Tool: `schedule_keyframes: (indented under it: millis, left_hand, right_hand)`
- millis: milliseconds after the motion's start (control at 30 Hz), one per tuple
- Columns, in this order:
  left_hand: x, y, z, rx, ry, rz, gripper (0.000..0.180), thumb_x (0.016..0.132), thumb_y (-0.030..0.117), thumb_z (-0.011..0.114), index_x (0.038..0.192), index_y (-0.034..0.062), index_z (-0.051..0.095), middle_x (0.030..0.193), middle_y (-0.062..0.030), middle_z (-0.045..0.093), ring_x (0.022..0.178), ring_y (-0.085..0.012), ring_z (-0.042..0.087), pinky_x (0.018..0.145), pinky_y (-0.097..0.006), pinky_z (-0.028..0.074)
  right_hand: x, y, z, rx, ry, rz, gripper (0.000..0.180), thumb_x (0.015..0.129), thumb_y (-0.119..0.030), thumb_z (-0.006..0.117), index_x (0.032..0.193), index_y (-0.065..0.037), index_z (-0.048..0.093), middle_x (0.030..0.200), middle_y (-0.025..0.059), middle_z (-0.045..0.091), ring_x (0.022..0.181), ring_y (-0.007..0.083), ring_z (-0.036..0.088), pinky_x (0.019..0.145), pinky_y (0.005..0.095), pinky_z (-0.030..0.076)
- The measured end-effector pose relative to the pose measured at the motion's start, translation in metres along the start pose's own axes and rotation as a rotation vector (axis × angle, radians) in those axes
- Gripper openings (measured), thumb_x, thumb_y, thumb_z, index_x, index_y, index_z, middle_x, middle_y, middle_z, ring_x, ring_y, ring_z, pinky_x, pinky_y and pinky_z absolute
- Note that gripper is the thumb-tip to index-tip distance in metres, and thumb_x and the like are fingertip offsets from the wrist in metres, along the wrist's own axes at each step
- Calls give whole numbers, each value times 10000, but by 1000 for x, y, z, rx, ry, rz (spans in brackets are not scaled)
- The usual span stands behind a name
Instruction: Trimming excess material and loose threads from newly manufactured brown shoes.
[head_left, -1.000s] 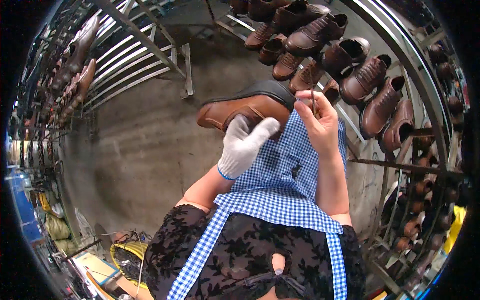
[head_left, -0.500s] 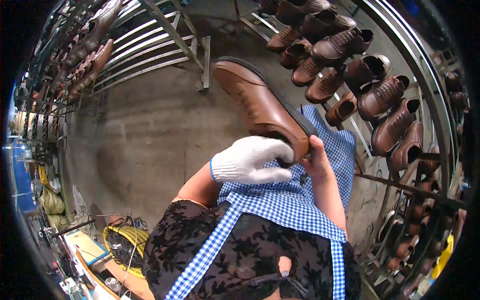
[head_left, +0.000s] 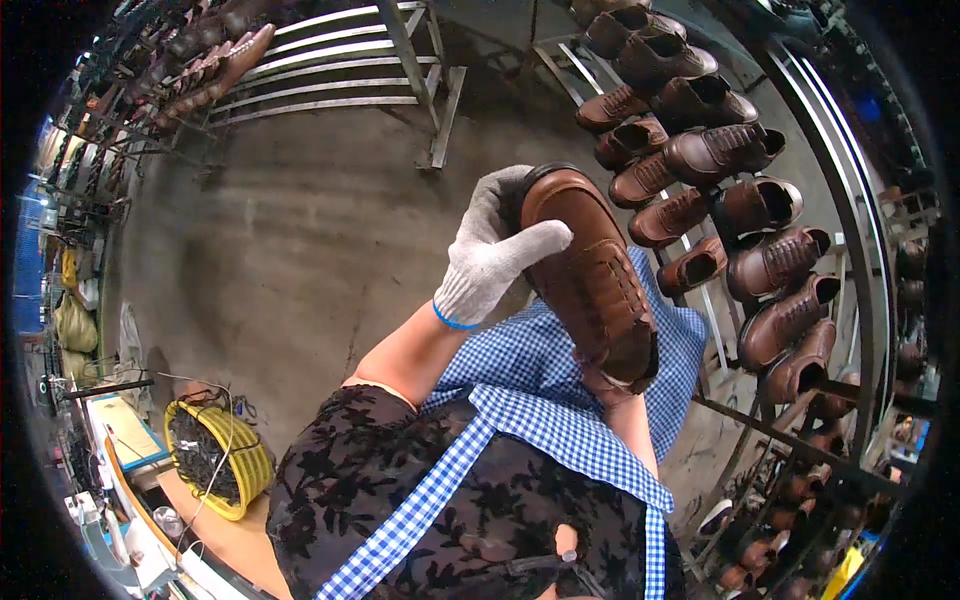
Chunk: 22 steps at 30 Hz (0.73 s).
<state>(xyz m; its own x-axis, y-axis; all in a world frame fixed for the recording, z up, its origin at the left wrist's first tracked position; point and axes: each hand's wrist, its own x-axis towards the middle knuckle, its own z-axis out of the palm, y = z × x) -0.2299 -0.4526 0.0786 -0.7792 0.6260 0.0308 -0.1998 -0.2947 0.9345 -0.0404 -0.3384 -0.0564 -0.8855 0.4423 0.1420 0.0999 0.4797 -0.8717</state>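
Note:
A brown leather lace-up style shoe [head_left: 590,250] with a dark sole is held up in front of my lap, its toe pointing away and its upper facing me. My left hand [head_left: 485,255], in a white knit glove with a blue cuff edge, is closed around the toe end, thumb on the upper and fingers round the sole's side. At the heel end my bare right hand [head_left: 605,388] supports the shoe from beneath; most of its fingers are hidden behind it. Below lies my blue-and-white checked apron [head_left: 530,350].
Several brown shoes [head_left: 785,265] stand in rows on a metal rack at the right, close to my right arm. Another metal rack [head_left: 340,70] stands ahead, with more shoes [head_left: 220,70] at far left. A yellow basket [head_left: 245,475] of dark material sits at lower left beside a cluttered bench.
My left hand has shifted from the heel opening to the toe. The shoe has turned from showing its side to showing its upper, and my right hand has gone beneath the heel.

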Motion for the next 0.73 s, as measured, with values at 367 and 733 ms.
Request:
schedule_keyframes:
  millis: [367, 733]
  left_hand:
    - [2, -15, -2, 144, -82, -123, 781, 703, 220, 766, 1357, 86, 359, 1254, -88, 470, 1179, -206, 444, 1015, -326, 353]
    - [46, -66, -18, 119, 26, -313, 678, 753, 297, 720, 1330, 98, 424, 1271, -103, 496, 1180, -223, 455, 1029, -317, 330]
  right_hand:
    - [-96, 9, -16, 1454, 210, 1054, 455, 923, -360, 498, 1256, -57, 431, 985, 201, 591, 506, 142, 515, 484, 240, 502]
    - [-62, 17, -10, 2212, -364, 650, 604, 902, -518, 445, 1356, -128, 365, 1133, 278, 557, 533, 377, 619, 235, 226, 354]
